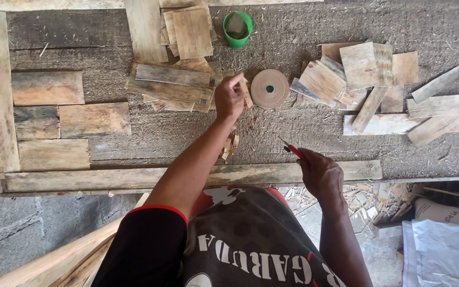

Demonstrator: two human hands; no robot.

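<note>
The left hand (228, 97) pinches a small wood strip (246, 92) far on the worktop (293, 143), just left of a round tape roll (270, 89). The right hand (321, 174) is closed around a red-handled knife (294, 150) near the worktop's front edge.

Two hands show: the left hand (228, 98) and the right hand (321, 172). Beyond the left hand stands one green cup (237, 29), and just right of it lies one tape roll (269, 88). The right hand grips one red-handled knife (295, 151). Two piles of wood pieces: one (173, 79) by the left hand, one (357, 74) beyond the right.
</note>
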